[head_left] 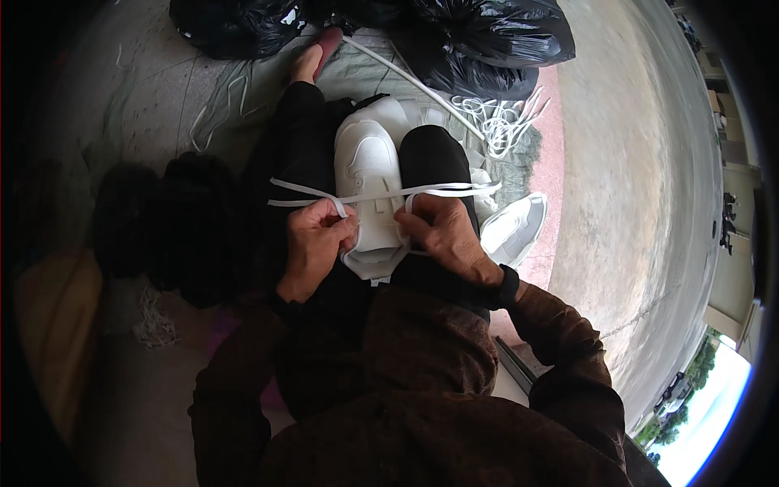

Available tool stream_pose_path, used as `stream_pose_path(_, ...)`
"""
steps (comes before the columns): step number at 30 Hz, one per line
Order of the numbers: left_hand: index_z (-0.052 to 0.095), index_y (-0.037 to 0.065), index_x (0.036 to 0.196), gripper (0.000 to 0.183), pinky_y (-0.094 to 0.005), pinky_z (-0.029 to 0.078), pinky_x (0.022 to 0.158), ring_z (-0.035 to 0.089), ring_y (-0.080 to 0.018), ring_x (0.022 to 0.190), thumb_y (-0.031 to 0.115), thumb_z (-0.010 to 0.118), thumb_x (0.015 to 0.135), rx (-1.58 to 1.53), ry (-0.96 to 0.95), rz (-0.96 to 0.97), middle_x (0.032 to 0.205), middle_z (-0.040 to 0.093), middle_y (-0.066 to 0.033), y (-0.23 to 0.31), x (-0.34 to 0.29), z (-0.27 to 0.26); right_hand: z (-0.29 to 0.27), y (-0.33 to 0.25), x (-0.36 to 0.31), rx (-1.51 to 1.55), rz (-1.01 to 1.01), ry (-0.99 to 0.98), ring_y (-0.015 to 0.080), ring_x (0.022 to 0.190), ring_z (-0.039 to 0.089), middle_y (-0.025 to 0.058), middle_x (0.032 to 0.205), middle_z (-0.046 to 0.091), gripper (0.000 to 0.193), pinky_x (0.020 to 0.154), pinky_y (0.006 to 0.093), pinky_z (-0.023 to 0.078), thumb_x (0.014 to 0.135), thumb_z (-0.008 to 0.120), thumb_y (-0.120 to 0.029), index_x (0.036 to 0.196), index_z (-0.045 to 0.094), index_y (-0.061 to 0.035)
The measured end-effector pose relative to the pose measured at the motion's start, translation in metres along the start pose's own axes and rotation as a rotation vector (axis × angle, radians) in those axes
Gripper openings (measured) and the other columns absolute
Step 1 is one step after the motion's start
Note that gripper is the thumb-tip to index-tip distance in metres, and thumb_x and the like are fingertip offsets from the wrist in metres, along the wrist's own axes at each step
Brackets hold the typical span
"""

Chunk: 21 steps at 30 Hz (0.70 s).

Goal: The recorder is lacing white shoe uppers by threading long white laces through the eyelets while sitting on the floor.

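Note:
A white sneaker [369, 158] rests between my knees, its toe pointing away from me and its opening toward me. A flat white shoelace [442, 190] runs crosswise over the tongue, with loose ends reaching out past both sides. My left hand [315, 243] is closed at the shoe's left edge, pinching the lace where it loops down. On the right edge my right hand [446, 231] also pinches the lace with bent fingers. The fingertips of both hands are partly hidden against the shoe.
A second white shoe [515, 230] lies beside my right knee. Beyond it are a heap of white laces [507, 126] and a pale rod [414, 81]. Black plastic bags [487, 40] sit at the far side. More laces [154, 321] lie at the left on the floor.

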<state>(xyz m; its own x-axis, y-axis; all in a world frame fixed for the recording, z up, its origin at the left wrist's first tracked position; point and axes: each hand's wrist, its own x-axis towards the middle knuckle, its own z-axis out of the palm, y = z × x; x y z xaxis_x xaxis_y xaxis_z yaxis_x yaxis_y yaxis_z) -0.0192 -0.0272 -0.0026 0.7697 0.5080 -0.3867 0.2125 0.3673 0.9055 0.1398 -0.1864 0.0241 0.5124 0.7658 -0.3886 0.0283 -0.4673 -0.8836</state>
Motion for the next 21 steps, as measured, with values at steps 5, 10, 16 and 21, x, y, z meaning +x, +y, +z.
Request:
stream_pose_path(5,0.065,-0.002,0.087,0.005,-0.0208,0.045,0.056,0.054,-0.0046,0.06,-0.006,0.063,0.085,0.324,0.241,0.288,0.071,0.062,-0.0002,-0.018,0.052,0.011,0.014,0.003,0.065,-0.161,-0.105,0.217,0.0118,0.064,0.058,0.0089,0.071,0.067,0.02,0.061,0.0305,0.048,0.087,0.068,-0.016,0.086,0.067,0.0041)
stream_pose_path(10,0.062,-0.001,0.084,0.007,-0.0209,0.043,0.053,0.051,-0.0046,0.057,-0.007,0.063,0.085,0.176,0.273,0.3,0.07,0.059,0.0005,-0.028,0.068,0.01,0.01,0.004,0.082,0.083,-0.012,0.234,0.0123,0.063,0.059,0.0088,0.071,0.067,0.021,0.06,0.03,0.048,0.086,0.068,-0.017,0.085,0.067,0.004)
stream_pose_path(16,0.057,0.002,0.083,0.014,-0.021,0.042,0.052,0.052,-0.0056,0.056,-0.007,0.067,0.082,-0.029,0.272,0.227,0.069,0.057,-0.0003,-0.02,0.058,0.012,0.008,0.01,0.051,0.311,0.025,0.205,0.0108,0.062,0.06,0.008,0.071,0.067,0.016,0.061,0.0267,0.049,0.085,0.067,-0.012,0.086,0.066,0.0042)
stream_pose_path(21,0.051,0.002,0.088,0.027,-0.0284,0.048,0.058,0.055,-0.0112,0.058,-0.004,0.072,0.072,0.424,0.301,0.479,0.068,0.058,-0.0042,-0.011,0.057,0.017,0.002,0.017,0.038,0.253,0.035,0.267,0.0128,0.063,0.063,0.0084,0.07,0.066,0.013,0.061,0.0292,0.05,0.083,0.069,-0.01,0.084,0.065,0.0022)
